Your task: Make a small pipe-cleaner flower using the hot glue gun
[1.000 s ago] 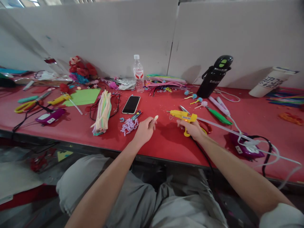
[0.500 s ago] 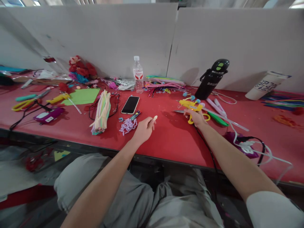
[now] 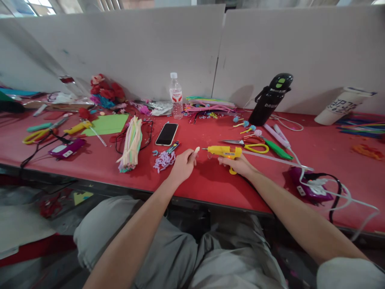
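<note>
My left hand point(image 3: 184, 164) pinches a small cream-coloured piece point(image 3: 197, 149) between thumb and fingers, above the red tabletop. Its exact kind is too small to make out. My right hand point(image 3: 240, 163) is wrapped round the handle of a yellow glue gun point(image 3: 224, 151), whose nozzle points left and ends close beside the cream piece. A clear glue stick point(image 3: 278, 159) sticks out of the gun's back. Left of my left hand lies a pile of short lilac pieces point(image 3: 164, 160) with a small cutter point(image 3: 173, 147) against it.
Yellow-handled scissors point(image 3: 258, 148) and a green object point(image 3: 278, 150) lie beyond my right hand. A phone point(image 3: 167, 134), a pipe-cleaner bundle point(image 3: 131, 144), a water bottle point(image 3: 176, 98) and a black flask point(image 3: 270, 100) stand or lie around. A purple power strip point(image 3: 309, 186) with cables is at right.
My right hand has brought the glue gun left and nearer, away from the scissors, so its nozzle is by the cream piece. My left hand has hardly moved.
</note>
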{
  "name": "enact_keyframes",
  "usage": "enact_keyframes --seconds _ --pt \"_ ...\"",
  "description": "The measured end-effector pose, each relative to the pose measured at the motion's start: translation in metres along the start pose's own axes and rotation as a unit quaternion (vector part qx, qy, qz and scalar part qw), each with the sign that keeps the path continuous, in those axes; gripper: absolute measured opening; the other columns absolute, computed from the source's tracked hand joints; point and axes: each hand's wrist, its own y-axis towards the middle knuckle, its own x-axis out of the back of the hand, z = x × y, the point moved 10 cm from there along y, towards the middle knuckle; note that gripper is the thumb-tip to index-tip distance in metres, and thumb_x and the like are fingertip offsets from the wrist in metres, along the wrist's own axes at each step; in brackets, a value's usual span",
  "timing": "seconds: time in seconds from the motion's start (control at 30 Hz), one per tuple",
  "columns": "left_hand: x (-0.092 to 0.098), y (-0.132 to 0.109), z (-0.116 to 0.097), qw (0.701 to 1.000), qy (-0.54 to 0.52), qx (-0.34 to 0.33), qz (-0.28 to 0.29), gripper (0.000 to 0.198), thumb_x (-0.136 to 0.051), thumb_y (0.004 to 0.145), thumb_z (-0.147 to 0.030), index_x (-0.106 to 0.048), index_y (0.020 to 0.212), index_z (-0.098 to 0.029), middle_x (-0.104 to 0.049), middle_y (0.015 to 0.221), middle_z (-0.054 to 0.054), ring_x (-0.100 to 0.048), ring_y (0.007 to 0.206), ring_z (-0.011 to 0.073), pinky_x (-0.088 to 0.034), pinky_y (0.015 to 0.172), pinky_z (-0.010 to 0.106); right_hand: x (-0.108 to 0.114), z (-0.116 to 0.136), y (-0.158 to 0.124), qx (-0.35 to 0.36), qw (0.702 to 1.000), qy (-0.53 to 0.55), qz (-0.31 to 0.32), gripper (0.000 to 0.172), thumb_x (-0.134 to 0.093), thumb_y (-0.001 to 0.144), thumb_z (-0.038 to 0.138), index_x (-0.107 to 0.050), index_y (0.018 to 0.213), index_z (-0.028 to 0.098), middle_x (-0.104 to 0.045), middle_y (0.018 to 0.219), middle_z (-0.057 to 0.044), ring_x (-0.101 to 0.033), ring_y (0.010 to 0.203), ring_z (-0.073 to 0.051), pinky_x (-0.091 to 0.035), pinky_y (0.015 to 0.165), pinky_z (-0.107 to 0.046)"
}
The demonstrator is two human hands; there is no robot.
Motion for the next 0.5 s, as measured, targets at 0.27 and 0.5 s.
enact_keyframes --seconds 0.27,0.5 --pt "-0.0009 -0.0001 -0.0071 1.000 0.001 -0.012 0.001 0.040 -0.039 0.098 -0.043 -0.051 0.069 -0.018 -0.056 0.061 -0.002 -0.051 0.056 0.0110 -0.035 0.059 0.025 -0.0051 0.0042 0.0005 0.011 0.999 -0.049 0.009 0.038 -0.068 0.076 0.043 -0.070 0.109 0.025 -0.071 0.084 -0.001 -0.057 0.061 -0.013 -0.047 0.048 -0.022" --pt "-0.0021 -0.0003 -0.0086 1.000 -0.002 -0.017 0.007 0.034 -0.040 0.098 -0.037 -0.052 0.072 -0.018 -0.057 0.062 -0.002 -0.052 0.058 0.0110 -0.036 0.060 0.025 -0.0058 0.0045 0.0004 -0.006 0.997 -0.079 -0.002 0.038 -0.064 0.077 0.045 -0.071 0.108 0.023 -0.064 0.065 0.000 -0.050 0.049 -0.011 -0.040 0.039 -0.021"
